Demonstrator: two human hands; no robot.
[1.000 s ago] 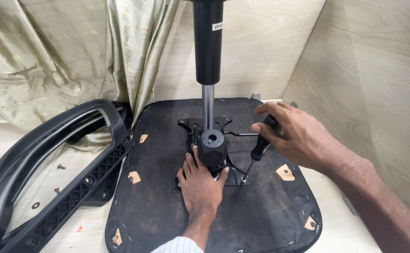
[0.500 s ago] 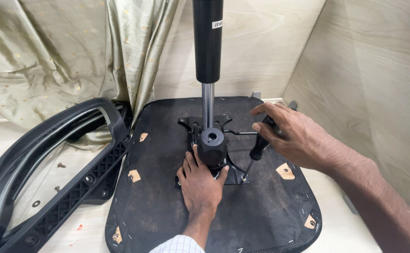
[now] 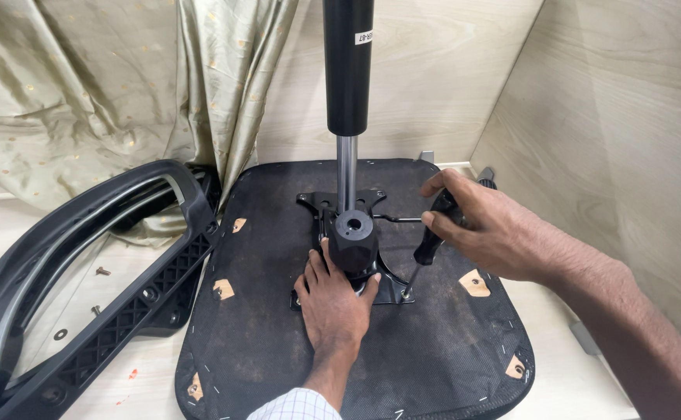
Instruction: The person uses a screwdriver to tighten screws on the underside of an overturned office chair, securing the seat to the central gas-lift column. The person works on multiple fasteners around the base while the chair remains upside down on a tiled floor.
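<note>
An upturned black chair seat (image 3: pixel 263 342) lies on the floor, its fabric underside facing up. A black metal mechanism plate (image 3: pixel 321 204) is mounted at its middle, with a black knob (image 3: pixel 354 237) and a gas lift cylinder (image 3: pixel 348 70) standing upright from it. My left hand (image 3: pixel 333 299) lies flat on the plate's near side, fingers around the knob's base. My right hand (image 3: pixel 484 225) grips a black-handled screwdriver (image 3: pixel 430 241), tilted, its tip on a screw at the plate's near right corner.
A black plastic chair back frame (image 3: pixel 91 264) lies to the left. Loose screws (image 3: pixel 103 271) rest on the pale floor inside it. A beige curtain (image 3: pixel 122 85) hangs behind. Wooden panel walls close in at the back and right.
Both hands stay almost where they were. My right hand has shifted slightly on the screwdriver handle.
</note>
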